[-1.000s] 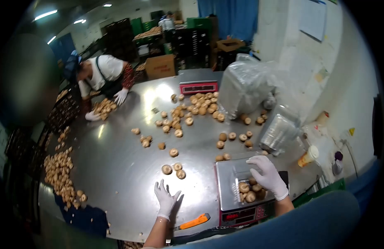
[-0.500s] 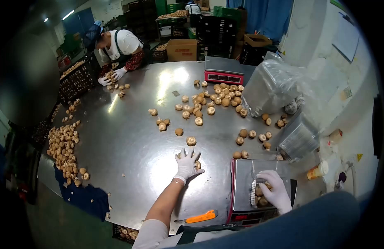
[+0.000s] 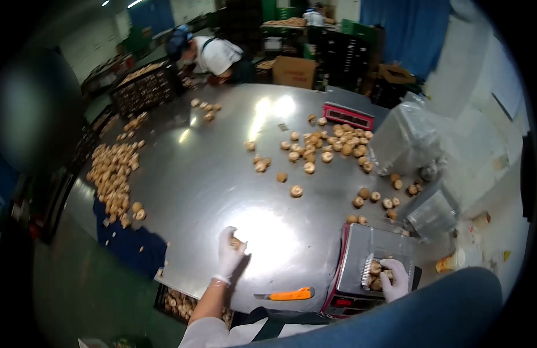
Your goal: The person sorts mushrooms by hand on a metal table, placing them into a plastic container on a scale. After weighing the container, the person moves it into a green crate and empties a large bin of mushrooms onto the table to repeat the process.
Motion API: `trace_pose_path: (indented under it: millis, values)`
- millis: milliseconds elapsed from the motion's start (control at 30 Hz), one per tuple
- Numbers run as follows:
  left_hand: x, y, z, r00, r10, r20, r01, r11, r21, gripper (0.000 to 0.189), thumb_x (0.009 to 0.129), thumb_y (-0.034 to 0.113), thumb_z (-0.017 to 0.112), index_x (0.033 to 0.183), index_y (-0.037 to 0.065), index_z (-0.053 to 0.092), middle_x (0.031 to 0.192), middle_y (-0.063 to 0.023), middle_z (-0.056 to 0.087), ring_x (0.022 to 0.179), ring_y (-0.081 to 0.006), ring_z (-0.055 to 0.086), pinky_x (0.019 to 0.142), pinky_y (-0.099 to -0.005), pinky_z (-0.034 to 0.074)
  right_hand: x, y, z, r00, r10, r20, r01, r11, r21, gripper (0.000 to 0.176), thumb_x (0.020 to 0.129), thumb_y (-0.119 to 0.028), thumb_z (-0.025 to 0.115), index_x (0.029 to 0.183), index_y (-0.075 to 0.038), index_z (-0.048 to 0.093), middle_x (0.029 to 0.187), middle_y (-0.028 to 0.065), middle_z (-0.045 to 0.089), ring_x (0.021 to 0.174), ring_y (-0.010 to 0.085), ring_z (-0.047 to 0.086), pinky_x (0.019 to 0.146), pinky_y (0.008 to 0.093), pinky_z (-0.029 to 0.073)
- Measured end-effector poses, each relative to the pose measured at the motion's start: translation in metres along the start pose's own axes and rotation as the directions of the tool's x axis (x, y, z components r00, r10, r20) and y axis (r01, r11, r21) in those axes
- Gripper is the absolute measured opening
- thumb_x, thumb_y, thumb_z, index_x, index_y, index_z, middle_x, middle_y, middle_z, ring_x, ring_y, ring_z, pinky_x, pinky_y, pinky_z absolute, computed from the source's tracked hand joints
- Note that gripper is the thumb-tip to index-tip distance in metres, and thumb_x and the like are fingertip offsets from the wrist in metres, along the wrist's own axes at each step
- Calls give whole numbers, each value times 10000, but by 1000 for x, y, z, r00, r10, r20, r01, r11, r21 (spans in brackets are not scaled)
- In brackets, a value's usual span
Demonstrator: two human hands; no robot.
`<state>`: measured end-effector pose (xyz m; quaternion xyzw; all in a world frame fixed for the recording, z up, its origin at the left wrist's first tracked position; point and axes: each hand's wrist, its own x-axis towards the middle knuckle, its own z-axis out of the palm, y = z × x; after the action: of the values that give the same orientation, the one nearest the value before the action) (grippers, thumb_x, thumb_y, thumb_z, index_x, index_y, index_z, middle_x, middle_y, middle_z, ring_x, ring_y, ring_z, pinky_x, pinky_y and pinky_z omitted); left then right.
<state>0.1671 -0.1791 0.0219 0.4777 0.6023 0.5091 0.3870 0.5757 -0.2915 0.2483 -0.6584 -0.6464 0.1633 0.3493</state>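
Observation:
My left hand (image 3: 229, 255), in a white glove, is closed around a mushroom (image 3: 236, 243) above the front part of the metal table (image 3: 193, 191). At the right, my right hand (image 3: 394, 279), also gloved, rests with curled fingers at a clear plastic tray (image 3: 367, 271) holding several mushrooms (image 3: 375, 277). Its fingertips are against the mushrooms in the tray. The tray stands on a red-edged weighing scale (image 3: 356, 243). An orange cutter (image 3: 291, 294) lies on the table between my two arms.
Loose mushrooms (image 3: 309, 152) lie near a second scale (image 3: 348, 115); a larger heap (image 3: 113, 174) is at the left edge. Stacked clear trays (image 3: 433, 211), a bagged stack (image 3: 401, 139) and a cup (image 3: 451, 262) stand right. A co-worker (image 3: 213, 55) leans over the far left edge.
My left hand has moved left and toward me, its spread fingers now closed on a mushroom. My right hand remains at the tray. The view has shifted, and the co-worker bends lower.

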Motion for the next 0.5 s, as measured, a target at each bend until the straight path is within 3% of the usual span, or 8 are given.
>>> trace_pose_path:
  millis: [67, 133, 167, 233, 333, 400, 433, 500]
  values:
    - [-37, 46, -60, 912, 201, -357, -156, 976, 150, 450, 819, 124, 666, 1193, 59, 423, 1041, -72, 478, 965, -169, 496, 841, -324, 447, 3, 2, 6, 997, -58, 53, 56, 998, 36, 241, 723, 27, 583, 963, 4, 596, 979, 140, 613, 970, 297, 563, 876, 362, 430]
    - [-58, 13, -132, 721, 137, -679, -128, 990, 63, 403, 863, 154, 624, 1209, 118, 421, 962, -11, 475, 726, -74, 464, 613, -217, 419, 6, 15, 15, 984, -154, 94, 156, 988, -17, 253, 724, 29, 590, 973, -16, 599, 990, 131, 615, 949, 285, 575, 893, 356, 417]
    - [-74, 14, -156, 634, -67, -770, -96, 982, -165, 396, 863, 161, 633, 1196, 119, 422, 944, -15, 482, 719, -88, 479, 607, -232, 434, 6, 15, 20, 984, -141, 105, 143, 990, -14, 255, 729, 28, 593, 979, -19, 599, 991, 127, 615, 955, 279, 575, 897, 354, 414]
    - [-105, 36, -194, 423, -480, -769, -6, 847, -532, 408, 860, 198, 653, 1192, 172, 416, 886, -9, 494, 681, -84, 473, 574, -200, 408, 7, 25, 33, 989, -87, 119, 81, 995, 52, 259, 748, 33, 593, 1002, -16, 596, 1013, 122, 610, 983, 264, 566, 908, 347, 409]
    - [-146, -9, -235, 300, -646, -701, 144, 758, -636, 597, 802, 330, 708, 1271, 195, 365, 1139, -56, 459, 940, -197, 497, 557, -427, 462, 18, -2, 38, 953, -195, 232, 191, 981, 40, 295, 752, 73, 545, 1036, 0, 572, 1082, 136, 577, 1018, 265, 548, 913, 319, 399]
    - [-155, -19, -252, 185, -802, -568, 403, 589, -700, 723, 797, 347, 706, 1373, 172, 304, 1314, -135, 426, 920, -294, 598, 726, -542, 491, 19, -13, 39, 953, -127, 276, 116, 992, 56, 314, 747, 85, 521, 1047, 4, 564, 1094, 136, 567, 1038, 260, 539, 924, 317, 388]
    - [-166, -47, -269, 357, -825, -439, 408, 560, -721, 782, 785, 345, 712, 1399, 141, 274, 1428, -164, 307, 1105, -321, 531, 780, -509, 497, 20, -16, 40, 948, -135, 287, 132, 991, 29, 319, 746, 86, 517, 1051, 4, 563, 1097, 136, 565, 1041, 258, 536, 929, 318, 384]
    - [-160, -68, -273, 324, -742, -587, 317, 670, -671, 813, 781, 327, 718, 1409, 100, 253, 1423, -155, 269, 1141, -312, 477, 824, -480, 478, 21, -19, 41, 948, -144, 285, 139, 990, 38, 328, 743, 92, 508, 1053, 3, 566, 1104, 138, 562, 1047, 250, 532, 925, 318, 388]
